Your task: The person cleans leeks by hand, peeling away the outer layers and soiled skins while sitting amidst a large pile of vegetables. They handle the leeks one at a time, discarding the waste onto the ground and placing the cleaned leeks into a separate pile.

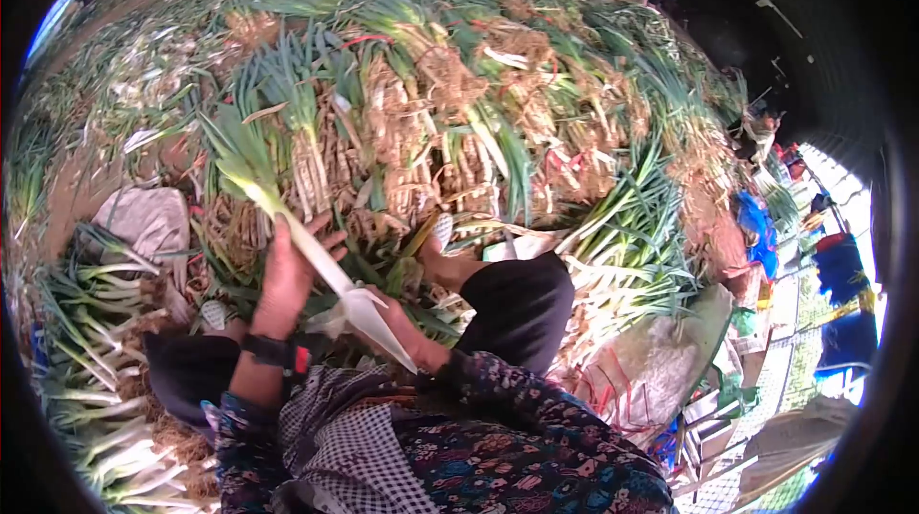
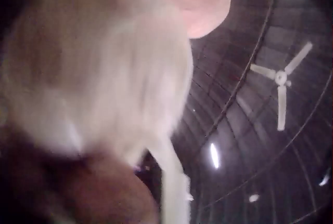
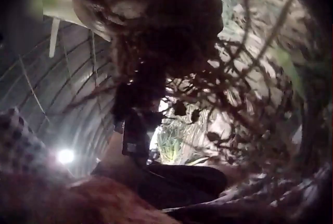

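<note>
In the head view a long green onion (image 1: 321, 260) slants across the lap, green leaves up and left, white end down and right. My left hand (image 1: 282, 275) holds its shank midway, fingers reaching behind it. At the lower end my right hand (image 1: 407, 327) grips it, mostly hidden behind the pale stalk. A loose whitish skin layer (image 1: 330, 323) hangs off beside that hand. The left wrist view has a blurred pale mass close up, with part of a fingertip (image 2: 210, 18). Dark tangled roots (image 3: 244, 94) fill much of the right wrist view.
Bundled green onions (image 1: 402, 122) cover the ground ahead. Loose peeled stalks (image 1: 105, 323) are piled at left, and another pile (image 1: 622, 256) lies at right. A whitish sack (image 1: 661, 366) stands at lower right. The person's knee (image 1: 522, 308) is close to the right hand.
</note>
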Demonstrator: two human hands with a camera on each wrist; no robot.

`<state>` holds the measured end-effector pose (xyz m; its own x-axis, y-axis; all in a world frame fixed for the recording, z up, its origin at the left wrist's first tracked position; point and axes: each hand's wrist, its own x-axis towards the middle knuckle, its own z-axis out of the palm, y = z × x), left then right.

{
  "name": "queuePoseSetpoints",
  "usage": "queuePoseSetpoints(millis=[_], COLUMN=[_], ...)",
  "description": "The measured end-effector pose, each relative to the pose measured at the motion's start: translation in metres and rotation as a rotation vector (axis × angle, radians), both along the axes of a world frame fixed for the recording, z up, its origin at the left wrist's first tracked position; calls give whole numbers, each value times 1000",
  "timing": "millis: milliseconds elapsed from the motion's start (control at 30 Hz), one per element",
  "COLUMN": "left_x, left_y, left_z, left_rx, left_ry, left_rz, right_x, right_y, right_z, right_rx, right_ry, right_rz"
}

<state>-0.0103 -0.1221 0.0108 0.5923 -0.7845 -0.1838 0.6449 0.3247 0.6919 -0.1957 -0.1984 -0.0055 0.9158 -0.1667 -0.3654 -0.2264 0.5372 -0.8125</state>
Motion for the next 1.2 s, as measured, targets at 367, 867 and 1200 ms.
queuePoseSetpoints(millis=[367,867,1200], left_x=[-11,27,0], left_y=[-37,-6,-27], left_z=[0,36,39], left_rx=[-121,-302,-252], left_ry=[41,-33,151], left_rz=[306,-116,158], right_x=[16,-48,14], right_y=[-7,-27,-29], right_z=[15,12,33], right_rx=[-1725,-1356,-731], right_ry=[-607,-6,-241], right_rz=[-125,181,195])
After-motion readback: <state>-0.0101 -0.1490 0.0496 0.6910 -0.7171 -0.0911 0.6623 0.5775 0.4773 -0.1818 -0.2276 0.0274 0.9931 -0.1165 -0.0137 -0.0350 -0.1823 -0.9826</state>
